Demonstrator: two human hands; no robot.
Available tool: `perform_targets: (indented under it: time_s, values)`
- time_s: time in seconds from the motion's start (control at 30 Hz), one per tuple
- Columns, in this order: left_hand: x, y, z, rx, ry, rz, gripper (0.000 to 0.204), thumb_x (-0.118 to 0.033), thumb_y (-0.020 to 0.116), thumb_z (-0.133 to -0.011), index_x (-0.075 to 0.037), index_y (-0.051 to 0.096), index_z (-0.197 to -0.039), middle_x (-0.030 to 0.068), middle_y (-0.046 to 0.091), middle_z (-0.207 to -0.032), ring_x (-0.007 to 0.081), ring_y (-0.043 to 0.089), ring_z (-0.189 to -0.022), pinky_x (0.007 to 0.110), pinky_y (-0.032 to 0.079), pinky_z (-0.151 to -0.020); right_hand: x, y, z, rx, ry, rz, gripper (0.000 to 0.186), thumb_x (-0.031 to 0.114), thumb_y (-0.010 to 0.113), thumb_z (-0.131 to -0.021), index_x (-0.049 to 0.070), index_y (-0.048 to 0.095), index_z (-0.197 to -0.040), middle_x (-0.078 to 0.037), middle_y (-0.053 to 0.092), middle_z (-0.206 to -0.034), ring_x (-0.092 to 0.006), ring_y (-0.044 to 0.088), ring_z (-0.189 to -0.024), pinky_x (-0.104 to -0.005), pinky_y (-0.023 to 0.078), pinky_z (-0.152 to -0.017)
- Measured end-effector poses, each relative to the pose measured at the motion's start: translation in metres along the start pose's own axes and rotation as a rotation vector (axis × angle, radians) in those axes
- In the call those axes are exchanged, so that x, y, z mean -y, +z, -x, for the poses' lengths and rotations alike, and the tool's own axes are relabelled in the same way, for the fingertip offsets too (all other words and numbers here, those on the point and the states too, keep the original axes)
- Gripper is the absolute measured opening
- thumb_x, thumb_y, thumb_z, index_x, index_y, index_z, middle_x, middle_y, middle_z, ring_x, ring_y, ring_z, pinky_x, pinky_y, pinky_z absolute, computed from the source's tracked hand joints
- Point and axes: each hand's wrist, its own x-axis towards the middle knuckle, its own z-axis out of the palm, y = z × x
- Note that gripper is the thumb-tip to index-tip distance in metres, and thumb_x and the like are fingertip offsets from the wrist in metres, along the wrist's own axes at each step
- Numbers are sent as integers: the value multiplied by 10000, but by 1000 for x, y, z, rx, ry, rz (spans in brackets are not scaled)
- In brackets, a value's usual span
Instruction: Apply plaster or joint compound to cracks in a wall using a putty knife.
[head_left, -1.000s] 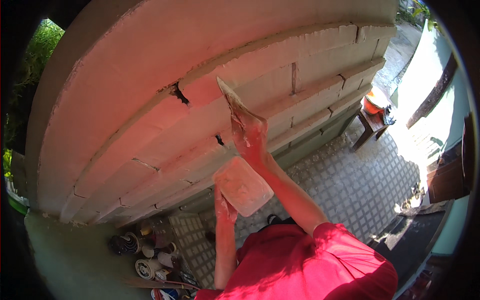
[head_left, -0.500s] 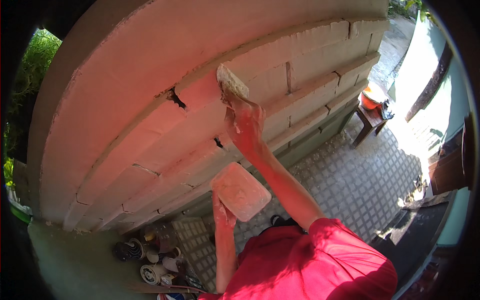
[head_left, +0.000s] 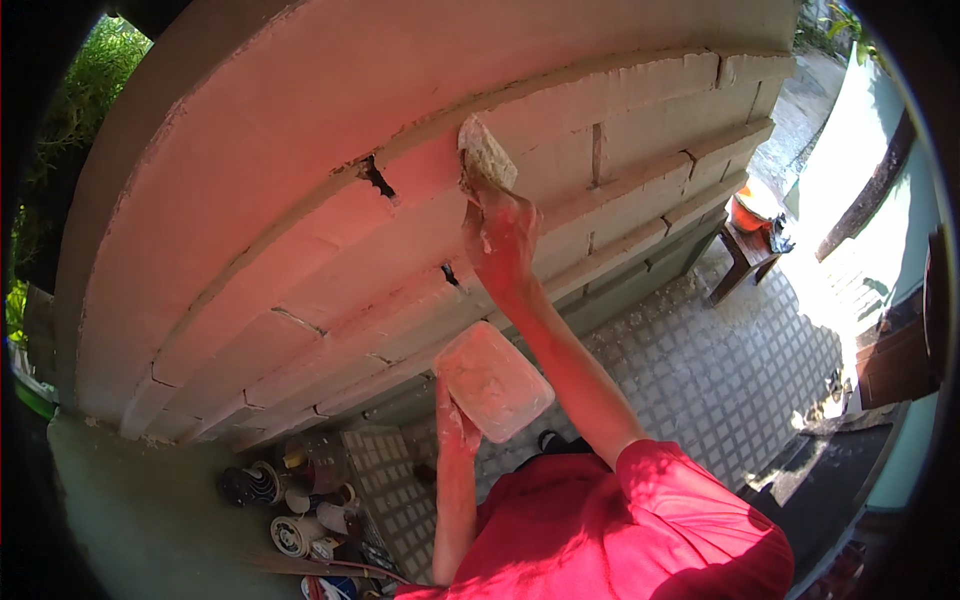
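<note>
A putty knife, its wide blade caked with pale plaster, is in my right hand. The blade lies against the upper ridge of the block wall, just right of a dark ragged hole. My right fingers are wrapped round its handle and pale smears mark them. Lower down, my left hand grips a square plastic tub with rounded corners by its left side and underneath. Pale paste coats the tub's inside. The left fingers are mostly hidden beneath it.
Stepped ridges and cracked joints run along the wall, with a second small hole lower down. Cans and tools crowd the floor at lower left. A wooden stool bearing an orange bowl stands on the tiled floor at right.
The whole view has shifted slightly, so the wall appears farther right. The putty knife stays at nearly the same spot on the wall, and both hands keep their holds.
</note>
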Motion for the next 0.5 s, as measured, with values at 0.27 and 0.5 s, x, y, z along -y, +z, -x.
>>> perform_targets:
  time_s: [0.27, 0.5]
  values:
    - [-5, -7, 7, -9, 55, 38, 581, -462, 445, -996, -89, 377, -1435, 90, 495, -1400, 277, 517, -1246, 448, 461, -1028, 37, -18, 14, 61, 46, -319, 375, -23, 529, -797, 25, 650, -1148, -189, 626, -760, -324, 610, -612, -342, 487, -585]
    - [-11, -7, 19, -5, 100, 15, 571, -467, 427, -1003, -96, 378, -1434, 99, 485, -1406, 287, 519, -1243, 467, 466, -1025, 22, -30, -31, 129, 201, -41, 329, 3, 537, -816, 5, 672, -1116, -224, 598, -710, -329, 595, -563, -360, 468, -556]
